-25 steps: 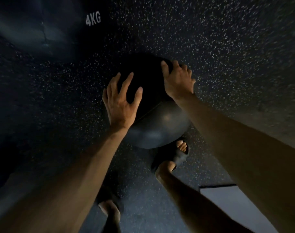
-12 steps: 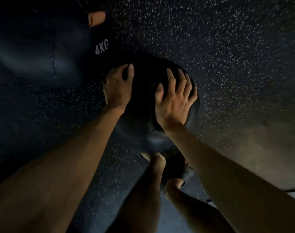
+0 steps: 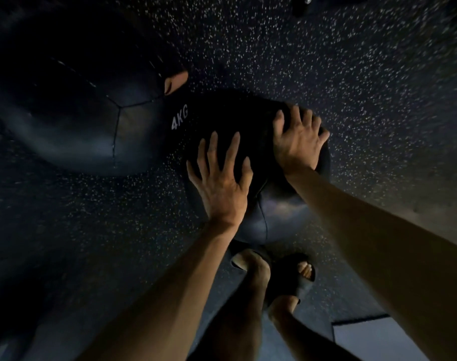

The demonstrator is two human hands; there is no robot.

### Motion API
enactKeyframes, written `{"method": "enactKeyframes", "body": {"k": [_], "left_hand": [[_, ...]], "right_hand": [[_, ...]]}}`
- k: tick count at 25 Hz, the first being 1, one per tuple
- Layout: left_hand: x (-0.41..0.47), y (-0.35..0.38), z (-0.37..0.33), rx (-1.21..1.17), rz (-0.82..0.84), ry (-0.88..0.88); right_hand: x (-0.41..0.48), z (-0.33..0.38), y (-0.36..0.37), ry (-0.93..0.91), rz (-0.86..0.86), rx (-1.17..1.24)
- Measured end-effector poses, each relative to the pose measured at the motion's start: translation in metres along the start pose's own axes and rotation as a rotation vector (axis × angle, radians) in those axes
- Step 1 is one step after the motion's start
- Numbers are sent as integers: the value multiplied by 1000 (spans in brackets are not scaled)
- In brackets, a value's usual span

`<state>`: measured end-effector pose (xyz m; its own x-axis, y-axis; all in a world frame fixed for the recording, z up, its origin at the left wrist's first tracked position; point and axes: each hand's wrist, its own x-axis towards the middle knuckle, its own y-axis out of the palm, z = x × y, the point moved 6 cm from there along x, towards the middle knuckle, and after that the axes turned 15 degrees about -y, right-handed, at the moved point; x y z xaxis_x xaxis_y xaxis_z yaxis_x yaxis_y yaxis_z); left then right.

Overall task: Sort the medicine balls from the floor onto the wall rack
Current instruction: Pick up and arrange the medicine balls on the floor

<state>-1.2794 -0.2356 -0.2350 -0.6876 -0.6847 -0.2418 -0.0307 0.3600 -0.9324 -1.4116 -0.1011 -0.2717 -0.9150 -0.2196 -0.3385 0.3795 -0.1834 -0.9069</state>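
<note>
Only readable text: white "4KG" [image 3: 180, 120], on a black panel right where the two balls meet. Looks like it belongs to the bigger ball [image 3: 79, 121] upper left, can't confirm. That ball has grey panels with dark seams and a small tan patch [image 3: 175, 82] just above the lettering.

Medicine ball [image 3: 276, 212] being handled: dark, black upper half, grey lower panel with a seam. It sits low over the speckled floor [image 3: 326, 61], just ahead of the person's feet in black sandals [image 3: 295, 280] and touching or nearly touching the bigger ball. Can't tell if it's resting on the floor or lifted off it.

Left hand [image 3: 222, 183]: fingers spread, flat against the near-left side. Right hand [image 3: 297, 142]: fingers spread over the top right. Hands apart, ball pressed between them.

Pale mat [image 3: 365, 337] at bottom right, edge only.
</note>
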Motion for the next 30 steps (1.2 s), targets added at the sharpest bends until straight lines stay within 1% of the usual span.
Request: {"method": "enactKeyframes", "body": {"k": [2, 4, 6, 9, 11, 13, 16, 18, 21, 24, 27, 30], "left_hand": [[17, 5, 1, 24, -7, -2], [34, 7, 7, 46, 21, -29], [54, 8, 2, 58, 58, -63], [77, 8, -10, 76, 93, -97], [86, 9, -17, 94, 102, -93], [102, 10, -25, 68, 110, -117], [135, 13, -49, -33, 204, -166], [155, 8, -64, -104, 218, -114], [160, -4, -74, -175, 138, -45], [141, -14, -85, -123, 42, -59], [158, -11, -105, -112, -5, -105], [191, -11, -106, -69, 29, -132]], "right_hand": [[11, 5, -5, 11, 19, 44], [9, 18, -12, -42, 27, 102], [-14, 27, -23, -91, -36, 132], [-52, 33, -26, -102, -69, 57], [-44, 34, -25, -89, -50, 5], [-19, 33, -23, -79, -20, -44], [27, 27, -26, -52, -11, -89], [62, 24, -29, -26, 40, -111], [130, 10, -40, 38, 141, 28], [189, -1, -51, 66, 238, 149], [228, -12, -49, 114, 243, 212], [246, 0, -54, 65, 227, 312]]}}
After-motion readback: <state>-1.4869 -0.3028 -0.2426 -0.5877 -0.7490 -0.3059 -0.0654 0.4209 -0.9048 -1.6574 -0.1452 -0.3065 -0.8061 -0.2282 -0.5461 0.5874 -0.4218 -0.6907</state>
